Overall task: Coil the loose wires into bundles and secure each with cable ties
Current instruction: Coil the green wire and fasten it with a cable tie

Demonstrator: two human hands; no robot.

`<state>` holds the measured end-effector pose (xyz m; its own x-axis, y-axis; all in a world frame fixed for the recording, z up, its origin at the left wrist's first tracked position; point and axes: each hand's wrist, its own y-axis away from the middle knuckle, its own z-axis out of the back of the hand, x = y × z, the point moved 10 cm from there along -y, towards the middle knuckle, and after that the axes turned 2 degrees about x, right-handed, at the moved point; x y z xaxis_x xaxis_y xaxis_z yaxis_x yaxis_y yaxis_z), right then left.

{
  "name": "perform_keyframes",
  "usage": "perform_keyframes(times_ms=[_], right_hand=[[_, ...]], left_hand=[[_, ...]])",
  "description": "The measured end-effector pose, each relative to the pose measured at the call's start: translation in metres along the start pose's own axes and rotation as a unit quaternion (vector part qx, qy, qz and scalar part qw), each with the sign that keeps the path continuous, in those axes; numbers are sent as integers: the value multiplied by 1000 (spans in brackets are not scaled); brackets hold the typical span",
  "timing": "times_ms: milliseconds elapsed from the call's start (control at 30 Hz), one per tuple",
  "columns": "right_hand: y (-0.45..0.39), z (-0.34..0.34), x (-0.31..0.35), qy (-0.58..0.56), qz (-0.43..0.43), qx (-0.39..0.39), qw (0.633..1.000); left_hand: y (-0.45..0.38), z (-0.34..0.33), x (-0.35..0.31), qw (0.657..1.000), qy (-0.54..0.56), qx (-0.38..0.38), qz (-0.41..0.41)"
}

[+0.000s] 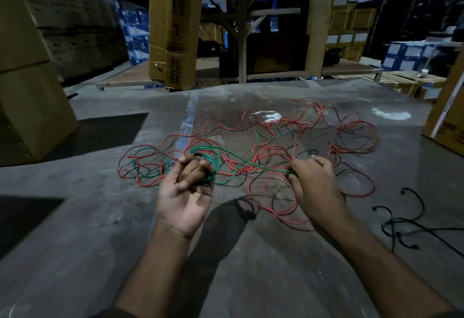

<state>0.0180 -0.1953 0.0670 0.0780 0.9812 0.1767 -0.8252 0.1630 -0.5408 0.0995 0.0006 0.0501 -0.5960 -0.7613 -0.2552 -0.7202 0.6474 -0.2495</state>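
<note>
Two hands work a green wire (227, 153): left hand (184, 192) grips its coil, right hand (317, 187), at three o'clock, pinches its strand.

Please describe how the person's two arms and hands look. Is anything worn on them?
Both forearms are bare, and the left hand and right hand wear no gloves. No watch, ring or bracelet shows. A dark sleeve edge seems to appear at the bottom of the picture.
</note>
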Motion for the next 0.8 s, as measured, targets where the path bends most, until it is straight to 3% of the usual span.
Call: perform_keyframes(times_ms=[100, 200, 300, 367, 400, 433, 533, 667, 733, 800], right_hand=[[2, -3, 14, -88, 44, 33, 995], [13, -15, 55, -57, 158, 79, 983], [20, -21, 73, -1, 231, 76, 970], [20, -22, 74, -3, 240, 78, 968], [21, -22, 74, -12, 242, 79, 967], [21, -19, 75, -22, 244, 72, 967], [21, -5, 82, -41, 247, 29, 968], [19, 17, 77, -52, 221, -41, 973], [16, 25, 66, -54, 192, -65, 978], [14, 31, 56, -57, 171, -86, 980]], left_hand=[[1, 14, -26, 992, 0, -79, -98], [0, 4, -25, 992, 21, -50, -113], [1, -4, -28, 992, -1, -23, -125], [-1, -7, -28, 986, -81, -21, -143], [-2, -8, -26, 972, -177, -35, -150], [-2, -11, -21, 946, -286, -47, -145], [3, -8, 4, 799, -586, -87, -99], [7, -4, 32, 613, -788, -39, -36], [4, -6, 40, 567, -823, 10, -35], [2, -9, 49, 572, -818, 53, -21]])
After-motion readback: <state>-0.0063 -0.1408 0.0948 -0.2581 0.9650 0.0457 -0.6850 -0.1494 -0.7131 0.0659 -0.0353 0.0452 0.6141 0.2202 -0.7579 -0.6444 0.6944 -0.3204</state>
